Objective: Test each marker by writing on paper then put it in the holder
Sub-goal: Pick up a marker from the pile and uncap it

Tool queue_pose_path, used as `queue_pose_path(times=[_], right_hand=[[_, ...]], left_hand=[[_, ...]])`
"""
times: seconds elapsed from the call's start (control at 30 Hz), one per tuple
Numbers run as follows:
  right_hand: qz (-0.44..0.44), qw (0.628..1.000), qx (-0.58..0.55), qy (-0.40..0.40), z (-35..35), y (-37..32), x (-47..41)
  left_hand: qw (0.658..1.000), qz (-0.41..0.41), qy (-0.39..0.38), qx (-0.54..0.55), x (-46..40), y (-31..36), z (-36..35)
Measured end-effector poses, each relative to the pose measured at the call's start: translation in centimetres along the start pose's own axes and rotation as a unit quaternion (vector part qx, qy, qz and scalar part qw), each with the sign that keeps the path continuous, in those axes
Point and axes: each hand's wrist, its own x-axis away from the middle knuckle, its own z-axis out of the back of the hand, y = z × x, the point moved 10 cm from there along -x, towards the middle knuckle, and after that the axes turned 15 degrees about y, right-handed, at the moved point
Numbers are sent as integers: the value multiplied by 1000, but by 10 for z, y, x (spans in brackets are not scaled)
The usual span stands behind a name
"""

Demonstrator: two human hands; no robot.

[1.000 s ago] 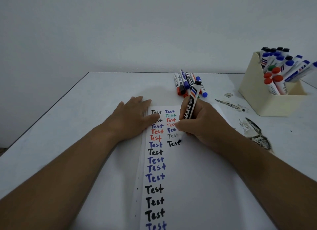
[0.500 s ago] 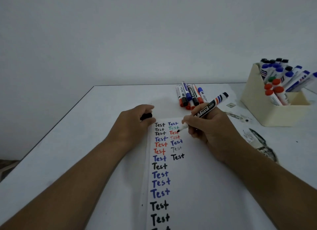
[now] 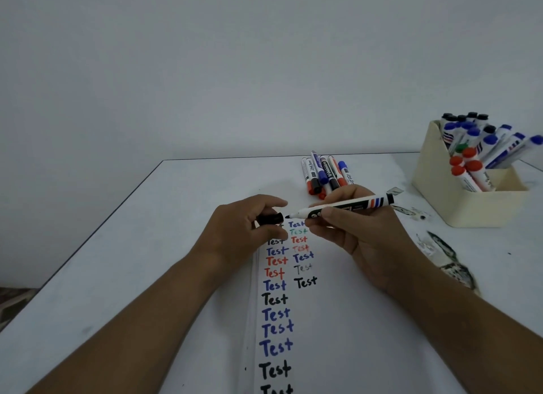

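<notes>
My right hand [image 3: 355, 232] grips an uncapped black whiteboard marker [image 3: 349, 206], held level above the paper with its tip pointing left. My left hand [image 3: 244, 232] pinches the marker's black cap [image 3: 269, 219], whose mouth sits just short of the tip. Below the hands lies a white paper [image 3: 338, 320] with two columns of "Test" written in black, blue, red and green. Several capped markers [image 3: 323, 173] lie in a bunch at the far side of the paper. A cream holder [image 3: 449, 199] at the right holds several markers with black, blue, red and green caps.
The white table [image 3: 147, 261] ends at a dark edge on the left and at the wall behind. Torn, ink-stained patches [image 3: 446, 255] mark the surface between the paper and the holder.
My right hand lifted the marker off the paper after writing the last black "Test" and swung it level. My left hand left the paper, picked up the cap and brought it to the tip.
</notes>
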Motion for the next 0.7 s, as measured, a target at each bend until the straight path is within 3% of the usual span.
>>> queue_pose_path(times=[0.37, 0.7], right_hand=[[15, 996, 80, -27, -6, 1, 6], [70, 987, 142, -12, -8, -8, 6]], left_hand=[[999, -30, -30, 8, 9, 20, -5], [997, -70, 19, -4, 11, 34, 2]])
